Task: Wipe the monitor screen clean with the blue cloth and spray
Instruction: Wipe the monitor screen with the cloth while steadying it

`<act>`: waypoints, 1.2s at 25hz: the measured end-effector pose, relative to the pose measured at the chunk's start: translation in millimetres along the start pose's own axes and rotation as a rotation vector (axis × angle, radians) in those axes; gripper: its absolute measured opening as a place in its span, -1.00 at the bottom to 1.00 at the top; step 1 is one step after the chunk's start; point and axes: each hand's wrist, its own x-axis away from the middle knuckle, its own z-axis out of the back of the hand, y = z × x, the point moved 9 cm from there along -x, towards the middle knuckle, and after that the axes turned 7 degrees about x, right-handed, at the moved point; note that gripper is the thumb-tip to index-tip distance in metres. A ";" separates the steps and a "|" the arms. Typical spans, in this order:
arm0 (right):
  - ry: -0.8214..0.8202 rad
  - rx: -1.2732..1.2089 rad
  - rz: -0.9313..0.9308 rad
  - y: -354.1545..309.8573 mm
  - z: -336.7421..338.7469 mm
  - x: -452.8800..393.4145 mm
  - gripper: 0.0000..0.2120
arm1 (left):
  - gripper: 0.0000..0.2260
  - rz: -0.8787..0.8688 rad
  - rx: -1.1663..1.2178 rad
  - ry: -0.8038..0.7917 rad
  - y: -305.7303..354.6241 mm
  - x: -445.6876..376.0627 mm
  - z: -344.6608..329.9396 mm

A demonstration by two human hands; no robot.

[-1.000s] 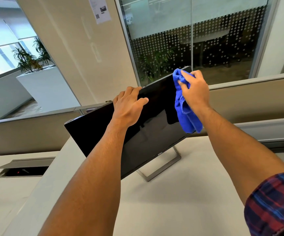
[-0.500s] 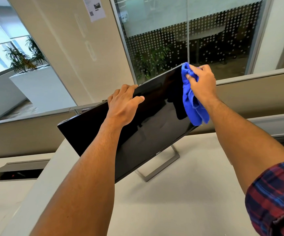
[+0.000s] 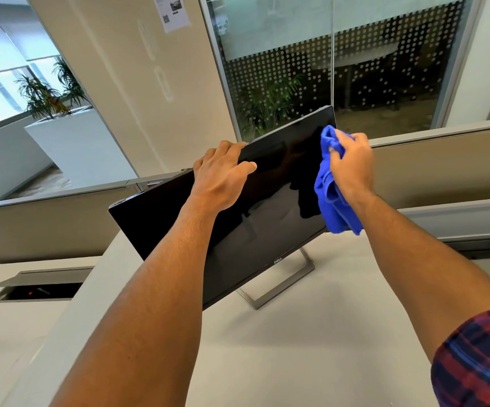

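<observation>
Head view, reading from the left: a recessed cable hatch [image 3: 39, 286] sits open in the pale desk [image 3: 281, 348], well apart from our work. Next comes our left hand [image 3: 220, 177], draped over the top edge of the monitor [image 3: 237, 239], fingers hooked behind and thumb resting on the glass. We judge it is there to steady the panel so it does not rock on its thin metal stand [image 3: 279, 286] under pressure. The dark screen is tilted back and stands slantwise across the desk. At its upper right corner our right hand [image 3: 352, 163] is clenched around the blue cloth [image 3: 333, 198], pressing the bunched top against the glass near the right edge while the loose tail hangs down. No spray bottle is visible. Wiping looks under way at that corner.
</observation>
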 end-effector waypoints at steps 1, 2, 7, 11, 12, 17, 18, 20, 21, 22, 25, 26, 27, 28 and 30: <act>0.003 0.018 0.091 -12.7 -2.3 6.3 -0.63 | -0.33 -0.001 -0.004 -0.002 0.2 -0.2 0.1; -0.019 0.025 0.172 -22.9 -6.9 12.5 -0.63 | -0.33 -0.002 -0.010 -0.007 0.2 -0.6 -0.1; 0.022 -0.042 0.061 -40.9 -10.9 23.6 -0.63 | -0.35 0.000 -0.022 -0.018 -2.2 -2.5 -1.2; 0.029 -0.070 0.099 -58.7 -14.3 36.0 -0.63 | -0.36 -0.002 -0.040 -0.029 -2.4 -3.2 -1.4; 0.037 -0.081 0.101 -60.3 -13.1 37.7 -0.63 | -0.36 0.000 -0.042 -0.030 -2.1 -2.7 -1.1; 0.024 -0.079 0.203 -80.8 -15.1 45.8 -0.62 | -0.35 -0.008 -0.058 -0.033 -1.0 -3.4 -1.1; 0.042 -0.096 0.174 -84.3 -13.6 46.0 -0.61 | -0.36 -0.009 -0.063 -0.031 -1.6 -4.0 -1.0; 0.024 -0.075 0.334 -111.0 -16.6 55.4 -0.60 | -0.40 -0.009 -0.079 -0.027 -3.0 -5.4 -1.6; 0.002 -0.057 0.422 -120.9 -19.9 61.3 -0.60 | -0.41 -0.008 -0.081 -0.027 -3.6 -5.9 -2.0; -0.003 -0.050 0.435 -124.2 -20.3 63.3 -0.60 | -0.41 -0.005 -0.078 -0.028 -3.8 -5.8 -2.3; 0.003 -0.016 0.366 -127.0 -21.1 69.1 -0.58 | -0.39 -0.027 -0.108 -0.022 -1.4 -2.5 -0.3; -0.004 0.004 0.410 -132.7 -24.3 74.9 -0.58 | -0.40 -0.050 -0.131 -0.023 0.8 -1.1 -0.3; -0.018 0.014 0.421 -135.0 -27.7 78.6 -0.59 | -0.42 -0.066 -0.140 -0.029 2.4 0.3 -0.8; -0.017 -0.001 0.373 -133.8 -27.8 78.6 -0.60 | -0.43 -0.068 -0.137 -0.035 2.7 1.4 -1.1; -0.007 -0.034 0.280 -132.2 -26.0 79.2 -0.59 | -0.45 -0.051 -0.117 -0.043 1.9 1.9 -1.0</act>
